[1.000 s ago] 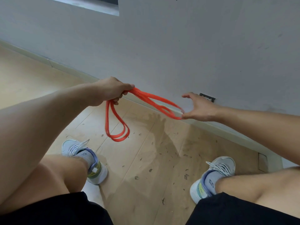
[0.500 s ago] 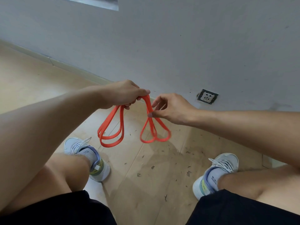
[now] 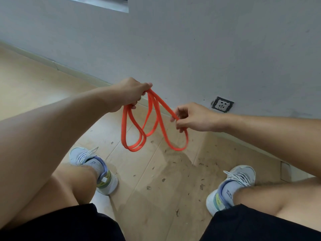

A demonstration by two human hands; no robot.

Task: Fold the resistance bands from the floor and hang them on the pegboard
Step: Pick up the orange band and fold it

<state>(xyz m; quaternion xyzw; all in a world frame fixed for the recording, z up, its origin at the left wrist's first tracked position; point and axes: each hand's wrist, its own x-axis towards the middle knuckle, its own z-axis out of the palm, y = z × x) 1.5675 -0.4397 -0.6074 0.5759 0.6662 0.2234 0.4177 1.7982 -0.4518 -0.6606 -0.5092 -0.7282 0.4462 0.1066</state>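
An orange resistance band [image 3: 157,119] hangs in several loops above the wooden floor, in the middle of the head view. My left hand [image 3: 132,94] grips its gathered top strands in a fist, knuckles up. My right hand [image 3: 192,117] pinches one strand lower and to the right, with a loop drooping below its fingers. Two more loops dangle under the left hand. No pegboard is in view.
A grey wall [image 3: 191,40] with a skirting board runs close behind the hands, with a power socket [image 3: 222,104] low on it. The wooden floor [image 3: 156,180] is scuffed and littered with small flecks. My knees and two pale sneakers [image 3: 97,169] frame the lower view.
My right hand has slid down and right along the band, away from the left hand. The right-hand loop now hangs lower and longer. The left hand keeps its grip.
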